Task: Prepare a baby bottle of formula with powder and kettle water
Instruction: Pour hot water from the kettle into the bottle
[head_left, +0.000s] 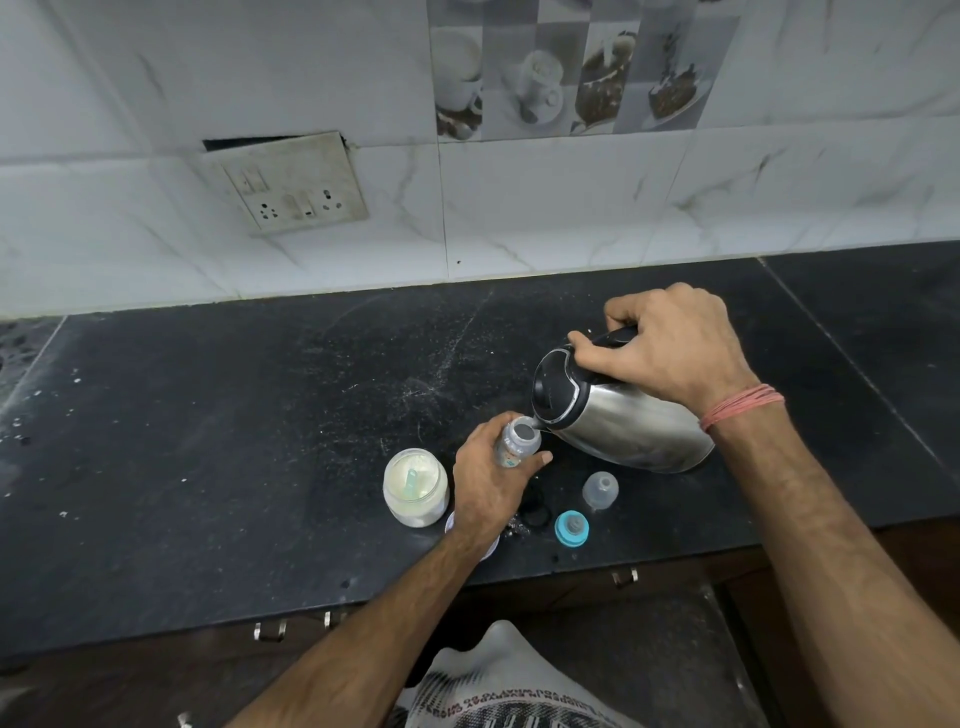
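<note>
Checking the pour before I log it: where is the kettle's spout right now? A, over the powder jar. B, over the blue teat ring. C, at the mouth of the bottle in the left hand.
C: the tilted kettle, gripped by the right hand, has its spout at the open bottle held by the left hand.

The left hand hides most of the bottle and a white lid beneath the wrist.

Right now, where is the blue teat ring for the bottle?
The blue teat ring lies on the dark counter near its front edge, just in front of the clear cap.
</note>
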